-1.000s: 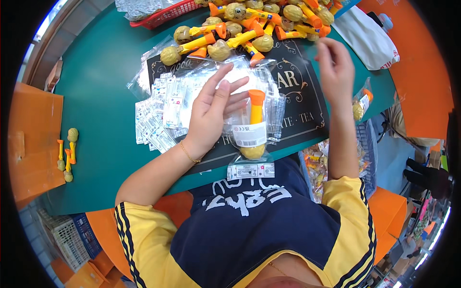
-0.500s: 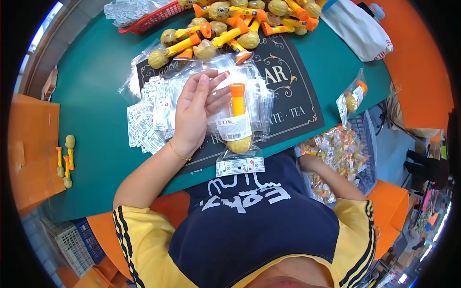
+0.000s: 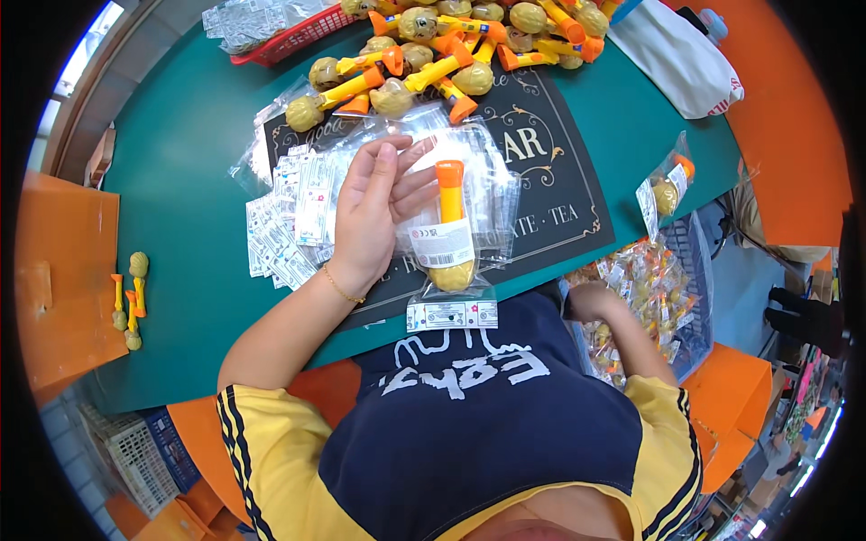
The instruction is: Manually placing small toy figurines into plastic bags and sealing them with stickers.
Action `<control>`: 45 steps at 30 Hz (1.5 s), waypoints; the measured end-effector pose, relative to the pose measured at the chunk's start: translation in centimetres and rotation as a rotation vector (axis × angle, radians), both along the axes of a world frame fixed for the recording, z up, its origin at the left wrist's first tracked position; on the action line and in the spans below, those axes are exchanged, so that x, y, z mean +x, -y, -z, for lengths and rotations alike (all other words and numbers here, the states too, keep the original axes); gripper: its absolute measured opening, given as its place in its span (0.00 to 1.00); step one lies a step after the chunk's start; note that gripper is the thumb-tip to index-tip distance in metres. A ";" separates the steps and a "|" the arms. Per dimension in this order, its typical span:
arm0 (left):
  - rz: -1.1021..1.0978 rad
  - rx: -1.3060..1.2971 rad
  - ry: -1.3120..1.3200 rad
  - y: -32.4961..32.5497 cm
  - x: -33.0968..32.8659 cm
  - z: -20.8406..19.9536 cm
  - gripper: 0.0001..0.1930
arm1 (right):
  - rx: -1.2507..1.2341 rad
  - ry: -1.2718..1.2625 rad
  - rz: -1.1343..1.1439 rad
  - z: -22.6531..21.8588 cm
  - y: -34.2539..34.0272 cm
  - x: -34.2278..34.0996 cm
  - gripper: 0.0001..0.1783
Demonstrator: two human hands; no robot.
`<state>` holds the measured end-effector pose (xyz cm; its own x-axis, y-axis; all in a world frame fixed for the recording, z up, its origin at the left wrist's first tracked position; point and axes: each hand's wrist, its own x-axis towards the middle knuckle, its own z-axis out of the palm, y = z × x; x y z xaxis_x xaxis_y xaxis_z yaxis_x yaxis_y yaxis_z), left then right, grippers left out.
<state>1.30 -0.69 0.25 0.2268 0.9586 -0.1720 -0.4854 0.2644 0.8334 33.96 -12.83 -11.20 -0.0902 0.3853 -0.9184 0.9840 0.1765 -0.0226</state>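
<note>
Left hand [image 3: 374, 212] flat, fingers spread, pressing stack of clear plastic bags [image 3: 487, 180] on black mat [image 3: 559, 189]; orange-and-yellow toy [image 3: 448, 225] lies bagged just beside it, label card [image 3: 450, 315] below; right hand [image 3: 588, 300] lowered at basket of packed toys [image 3: 654, 288], grip unclear; unpacked toy pile [image 3: 451, 45] remains, so much packing left.

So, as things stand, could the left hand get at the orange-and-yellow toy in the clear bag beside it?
Probably yes. The left hand lies flat on the clear bags, its fingers right beside the bagged toy, with nothing between them. The right hand is down by the basket, out of the way.
</note>
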 end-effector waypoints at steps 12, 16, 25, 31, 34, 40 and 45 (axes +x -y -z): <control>0.034 0.053 -0.017 0.5 -0.1 -0.7 0.14 | 0.468 -1.540 1.119 -15.6 -10.2 -13.5 0.09; 0.041 0.089 -0.015 0.7 -0.3 -0.6 0.14 | 0.297 -1.522 1.194 -14.1 -11.2 -14.7 0.10; -0.039 0.105 -0.021 0.6 -0.2 -0.4 0.14 | 0.329 -1.589 1.184 -12.8 -11.3 -14.9 0.05; -0.019 0.082 -0.031 0.7 -0.1 -0.4 0.14 | 0.486 -1.674 1.058 -12.6 -10.8 -15.3 0.05; -0.021 0.092 -0.039 0.6 -0.2 -0.3 0.14 | 0.442 -1.639 1.136 -13.6 -10.8 -15.6 0.06; 0.006 0.101 -0.034 0.9 -0.2 -0.6 0.14 | 0.229 -1.610 1.204 -13.4 -11.2 -15.3 0.07; -0.012 0.084 -0.032 0.7 -0.2 -0.6 0.14 | 0.232 -1.698 1.213 -12.7 -11.2 -15.2 0.07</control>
